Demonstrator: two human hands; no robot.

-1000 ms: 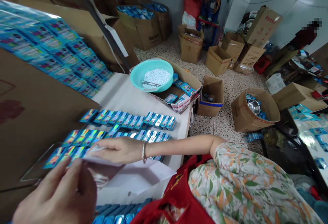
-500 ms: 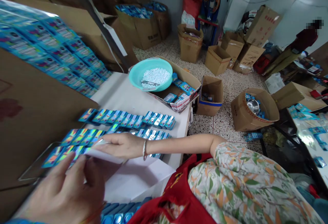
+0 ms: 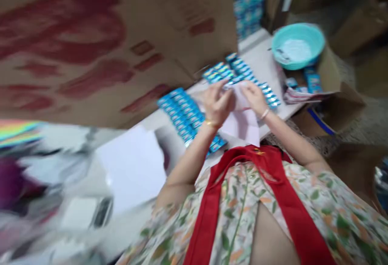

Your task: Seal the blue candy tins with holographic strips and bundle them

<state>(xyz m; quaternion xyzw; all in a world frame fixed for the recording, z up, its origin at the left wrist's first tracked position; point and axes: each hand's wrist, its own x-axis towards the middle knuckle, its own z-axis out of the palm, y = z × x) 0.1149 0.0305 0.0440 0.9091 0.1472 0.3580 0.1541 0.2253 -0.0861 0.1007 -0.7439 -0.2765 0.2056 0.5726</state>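
My left hand (image 3: 216,105) is closed on a white sheet of paper (image 3: 244,125), fingers bent at its upper left edge. On the other side my right hand (image 3: 255,98) pinches the same sheet near its top. The paper bends and hangs between the hands, its lower part in front of the red apron. Right behind the hands stand rows of small blue boxes (image 3: 241,66) with shiny tops. More blue boxes (image 3: 178,109) stand in rows left of my left hand. Motion blur hides fine detail at the fingertips.
A turquoise basin (image 3: 318,48) of small white pieces rests on an open carton (image 3: 336,87) at the right. A big printed cardboard box (image 3: 169,10) walls off the back. White sheets (image 3: 133,168) lie on the table at the left, beside blurred clutter.
The view has swung left and down, so the hands now appear nearer the centre and the left side of the table shows. Both hands still hold the paper.
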